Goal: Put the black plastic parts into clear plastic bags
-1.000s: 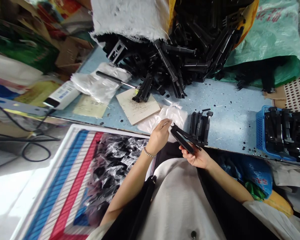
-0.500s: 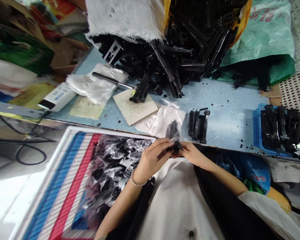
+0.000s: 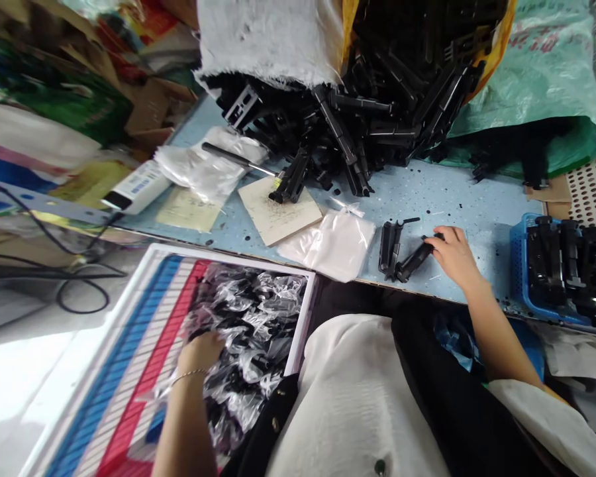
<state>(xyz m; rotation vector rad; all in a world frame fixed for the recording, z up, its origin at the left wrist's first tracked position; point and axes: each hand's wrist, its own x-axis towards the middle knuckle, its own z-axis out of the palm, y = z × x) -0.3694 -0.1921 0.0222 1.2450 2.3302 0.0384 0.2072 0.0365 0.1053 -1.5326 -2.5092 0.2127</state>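
Note:
My right hand [image 3: 453, 257] is at the table's front, its thumb and fingers closed on the upper end of a black plastic part [image 3: 413, 261]. This long, narrow part lies tilted on the tabletop. Just left of it are more black parts [image 3: 389, 248], standing close together. My left hand [image 3: 199, 352] is low over a white-rimmed box [image 3: 305, 324] with a striped blue, white and red lining. Black parts in clear plastic bags [image 3: 253, 318] fill much of that box. Blur and the hand's angle hide the left fingers, and I cannot tell whether they hold anything.
A large heap of black parts [image 3: 347, 132] spills from a sack at the back. Clear bags [image 3: 345, 245] lie by a beige board [image 3: 278, 211]. A screwdriver [image 3: 228, 156] rests further left. A blue basket [image 3: 519, 265] with black parts stands at right.
My hands were together at the table edge around a bagged black part. The left has moved down-left to the box; the right has moved right onto a loose black part, which now leans.

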